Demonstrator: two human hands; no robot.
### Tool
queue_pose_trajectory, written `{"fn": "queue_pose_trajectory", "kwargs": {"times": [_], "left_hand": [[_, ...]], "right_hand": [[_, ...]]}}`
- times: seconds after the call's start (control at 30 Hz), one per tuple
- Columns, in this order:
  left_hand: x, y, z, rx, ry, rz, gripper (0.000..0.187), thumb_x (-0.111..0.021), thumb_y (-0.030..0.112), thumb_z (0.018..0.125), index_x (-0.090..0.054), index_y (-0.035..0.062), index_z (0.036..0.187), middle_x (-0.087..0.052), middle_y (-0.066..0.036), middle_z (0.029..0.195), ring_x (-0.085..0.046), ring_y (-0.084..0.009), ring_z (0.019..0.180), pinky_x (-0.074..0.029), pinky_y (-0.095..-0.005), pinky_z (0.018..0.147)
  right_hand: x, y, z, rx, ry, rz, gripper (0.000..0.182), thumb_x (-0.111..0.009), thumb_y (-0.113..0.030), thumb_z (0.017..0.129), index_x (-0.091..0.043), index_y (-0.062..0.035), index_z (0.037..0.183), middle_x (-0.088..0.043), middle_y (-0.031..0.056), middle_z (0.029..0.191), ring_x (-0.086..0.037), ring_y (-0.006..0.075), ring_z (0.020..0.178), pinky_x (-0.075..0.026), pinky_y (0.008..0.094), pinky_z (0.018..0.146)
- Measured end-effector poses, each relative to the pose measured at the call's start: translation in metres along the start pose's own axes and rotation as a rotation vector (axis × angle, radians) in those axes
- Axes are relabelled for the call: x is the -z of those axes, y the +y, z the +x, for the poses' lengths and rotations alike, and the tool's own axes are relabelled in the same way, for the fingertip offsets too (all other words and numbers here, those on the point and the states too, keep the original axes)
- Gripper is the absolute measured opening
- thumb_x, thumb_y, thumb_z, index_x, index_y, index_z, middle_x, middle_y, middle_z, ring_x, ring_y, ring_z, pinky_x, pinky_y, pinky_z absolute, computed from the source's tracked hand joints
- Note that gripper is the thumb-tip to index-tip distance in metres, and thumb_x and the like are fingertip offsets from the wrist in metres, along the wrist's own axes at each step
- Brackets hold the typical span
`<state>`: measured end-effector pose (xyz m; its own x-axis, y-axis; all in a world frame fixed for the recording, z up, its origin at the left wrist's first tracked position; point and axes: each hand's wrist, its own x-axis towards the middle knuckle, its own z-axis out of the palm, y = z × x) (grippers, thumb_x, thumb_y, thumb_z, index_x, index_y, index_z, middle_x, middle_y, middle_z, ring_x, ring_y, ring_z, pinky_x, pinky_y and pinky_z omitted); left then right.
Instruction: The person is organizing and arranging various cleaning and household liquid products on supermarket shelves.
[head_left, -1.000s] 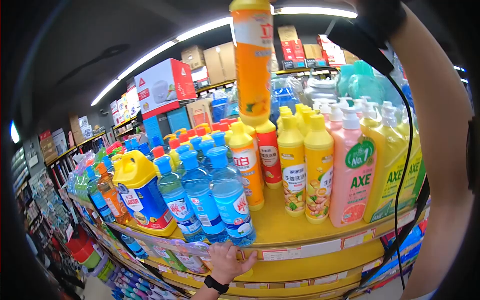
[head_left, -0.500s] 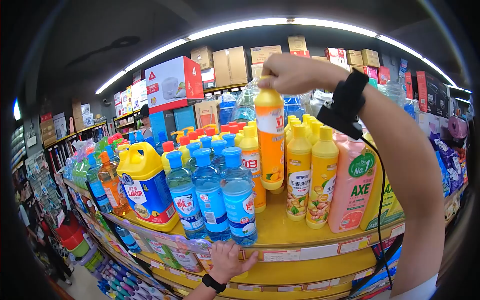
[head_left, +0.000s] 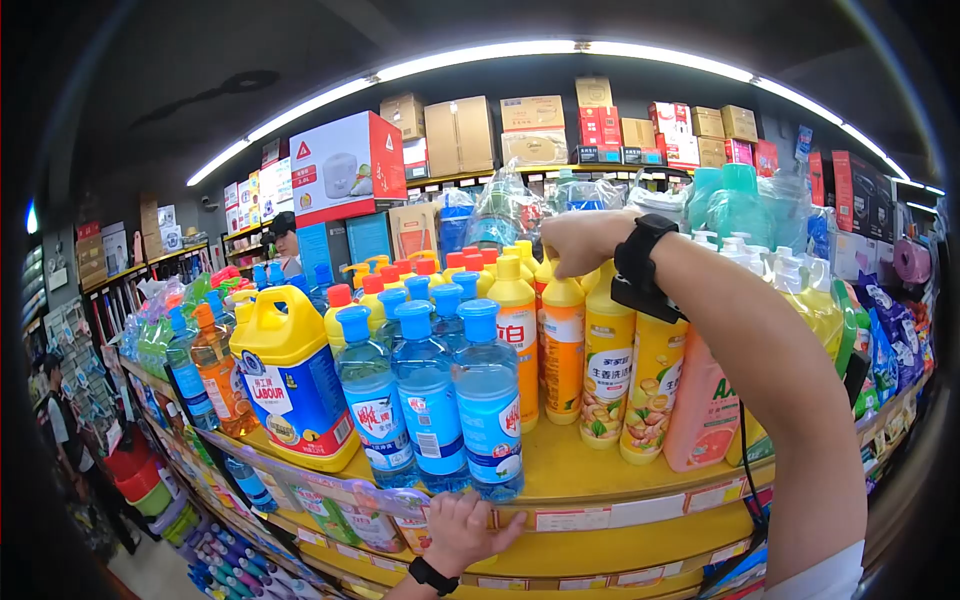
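My right hand (head_left: 578, 243) is closed round the cap of an orange dish soap bottle (head_left: 563, 345) with a yellow top. The bottle stands upright in the row on the yellow shelf (head_left: 540, 470); my fingers partly hide its cap. To its left is a bottle of the same look (head_left: 514, 330), and to its right a yellow ginger dish soap bottle (head_left: 606, 375). My left hand (head_left: 468, 530) grips the shelf's front edge, thumb stretched along it. Just above it stand blue-capped clear blue bottles (head_left: 487, 410).
A yellow and blue Labour jug (head_left: 292, 375) stands at the left, a pink AXE bottle (head_left: 700, 410) at the right. Red-capped bottles (head_left: 340, 310) fill the rows behind. A person (head_left: 285, 245) is beyond the shelf. A black cable (head_left: 748, 470) hangs below my right arm.
My right hand has lowered the orange bottle from above the shelf, back into the row among the others. My left hand has stayed at the shelf edge. The view has shifted slightly.
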<state>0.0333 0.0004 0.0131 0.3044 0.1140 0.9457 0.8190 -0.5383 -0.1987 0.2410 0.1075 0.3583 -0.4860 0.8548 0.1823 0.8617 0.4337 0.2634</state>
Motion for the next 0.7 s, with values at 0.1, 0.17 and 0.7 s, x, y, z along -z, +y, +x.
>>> {"fn": "queue_pose_trajectory", "kwargs": {"times": [0.1,0.17,0.7], "left_hand": [[0.001,0.000,0.003,-0.007,0.014,0.013,0.052,-0.080,0.042,0.071,-0.047,0.0118,0.097,-0.049,-0.006,0.088,-0.046,-0.0214,0.075,-0.037,-0.0362,0.068],[0.001,0.000,0.002,-0.008,0.017,0.012,0.051,-0.080,0.042,0.071,-0.047,0.0120,0.096,-0.049,-0.006,0.088,-0.046,-0.0212,0.074,-0.037,-0.0359,0.068],[0.005,0.002,0.006,0.004,0.002,-0.014,0.052,-0.081,0.040,0.072,-0.046,0.0118,0.099,-0.048,-0.005,0.087,-0.047,-0.0217,0.074,-0.036,-0.0360,0.067]], "right_hand": [[0.010,0.003,0.001,-0.072,-0.091,-0.095,0.040,-0.067,-0.014,0.078,-0.065,0.0026,0.115,-0.069,0.0184,0.106,-0.067,0.0282,0.095,-0.053,0.0352,0.078],[0.024,0.004,-0.003,-0.108,-0.152,-0.204,0.044,-0.065,-0.011,0.078,-0.063,0.0004,0.120,-0.066,0.0184,0.114,-0.065,0.0286,0.104,-0.052,0.0352,0.086],[0.050,-0.006,-0.015,-0.119,-0.098,-0.135,0.044,-0.061,-0.007,0.080,-0.063,-0.0031,0.124,-0.065,0.0163,0.120,-0.062,0.0291,0.110,-0.051,0.0370,0.089]]}}
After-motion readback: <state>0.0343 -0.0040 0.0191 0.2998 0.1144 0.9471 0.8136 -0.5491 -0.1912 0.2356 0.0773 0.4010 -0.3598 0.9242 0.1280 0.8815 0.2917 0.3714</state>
